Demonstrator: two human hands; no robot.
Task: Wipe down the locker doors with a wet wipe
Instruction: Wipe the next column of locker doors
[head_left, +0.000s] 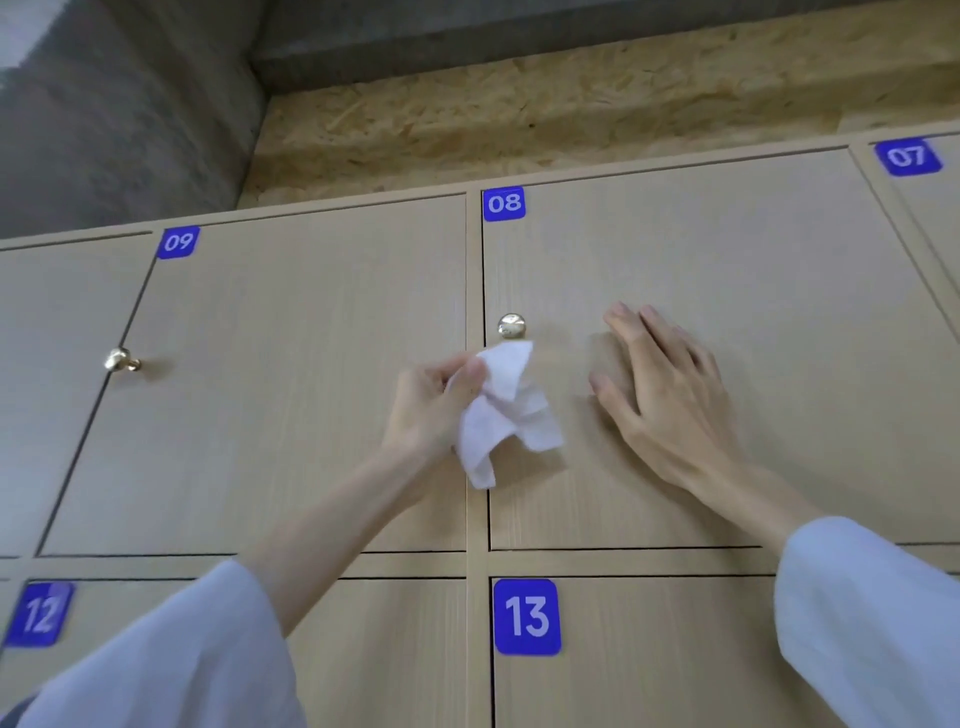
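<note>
A crumpled white wet wipe hangs from my left hand, which pinches it between thumb and fingers just below the brass knob of locker door 08. The wipe lies over the seam between door 09 and door 08. My right hand lies flat with straight fingers on door 08, to the right of the knob. All doors are pale wood with blue number labels and are closed.
Door 09 has its own brass knob at its left edge. Doors 12 and 13 sit in the row below, door 07 at the top right. Chipboard panelling and a grey concrete wall rise above the lockers.
</note>
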